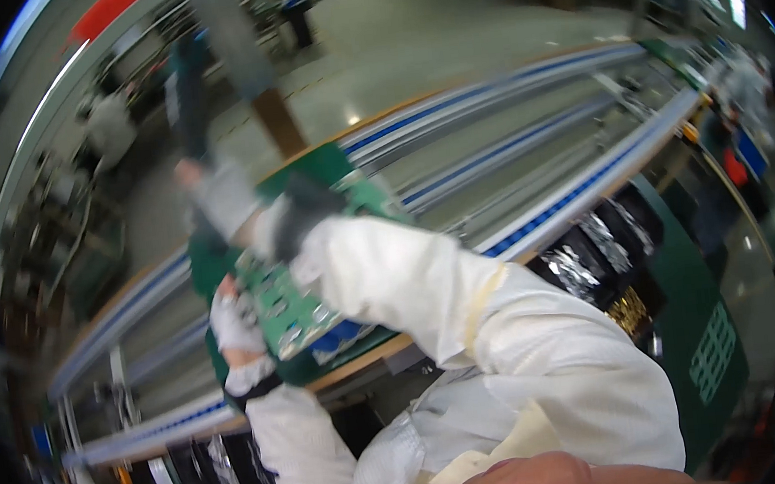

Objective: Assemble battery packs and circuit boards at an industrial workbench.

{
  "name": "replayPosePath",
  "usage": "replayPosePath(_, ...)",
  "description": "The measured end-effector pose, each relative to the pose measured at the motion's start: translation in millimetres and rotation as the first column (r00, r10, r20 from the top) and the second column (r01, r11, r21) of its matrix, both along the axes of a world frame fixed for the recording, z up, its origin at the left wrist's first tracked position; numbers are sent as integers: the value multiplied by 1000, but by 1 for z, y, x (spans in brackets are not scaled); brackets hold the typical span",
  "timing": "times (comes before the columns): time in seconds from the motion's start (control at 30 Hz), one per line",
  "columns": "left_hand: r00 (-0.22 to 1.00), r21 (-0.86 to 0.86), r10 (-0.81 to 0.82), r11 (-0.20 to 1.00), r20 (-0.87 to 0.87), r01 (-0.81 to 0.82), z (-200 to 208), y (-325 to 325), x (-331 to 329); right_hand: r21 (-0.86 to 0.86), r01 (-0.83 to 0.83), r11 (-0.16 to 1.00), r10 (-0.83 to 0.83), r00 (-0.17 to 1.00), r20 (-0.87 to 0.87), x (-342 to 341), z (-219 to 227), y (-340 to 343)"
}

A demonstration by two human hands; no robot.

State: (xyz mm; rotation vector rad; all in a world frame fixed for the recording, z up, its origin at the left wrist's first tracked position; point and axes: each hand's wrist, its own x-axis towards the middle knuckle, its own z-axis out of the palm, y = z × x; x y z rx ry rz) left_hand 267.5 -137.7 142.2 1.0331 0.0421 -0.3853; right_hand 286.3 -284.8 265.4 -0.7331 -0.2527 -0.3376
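Observation:
A light green circuit board (285, 305) with small silvery parts lies in front of me, on a darker green base (327, 165). At its left edge is my left hand (237, 322), in a white glove with bare fingertips. Its fingers look curled together, and what they hold, if anything, is hidden. My right hand (225, 202), also gloved in white, reaches across the far part of the board. Motion smears its fingers beside a dark upright shape (190, 97) too blurred to name. A dark grey band (304, 215) circles my right wrist.
Conveyor rails (500, 145) with blue strips run left and right past the board. Nearer, at the right, a black tray (596, 253) holds silvery packets, with gold-coloured small parts (629, 311) beside it. A grey post (239, 45) stands beyond the line. Another person (111, 129) is far left.

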Motion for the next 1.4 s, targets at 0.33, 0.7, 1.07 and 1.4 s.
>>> replayPosePath(0.33, 896, 400, 10, 893, 443, -208, 11, -22, -7, -263, 193, 945, -150, 973, 176, -1, -2, 3)
replayPosePath(0.7, 956, -33, 292, 956, 40, -291, -26, -11, 4, -545, 207, 813, -130, 976, 176, 3, -5, 14)
replayPosePath(1.07, 991, -154, 133, 979, -32, -136, -7, -5, -17, -562, 143, 815, -73, 987, 145, 11, -6, 10)
replayPosePath(1.4, 994, -157, 112, 981, -8, -112, 9, -7, -25, -445, 112, 888, -23, 980, 199, 7, -4, 3)
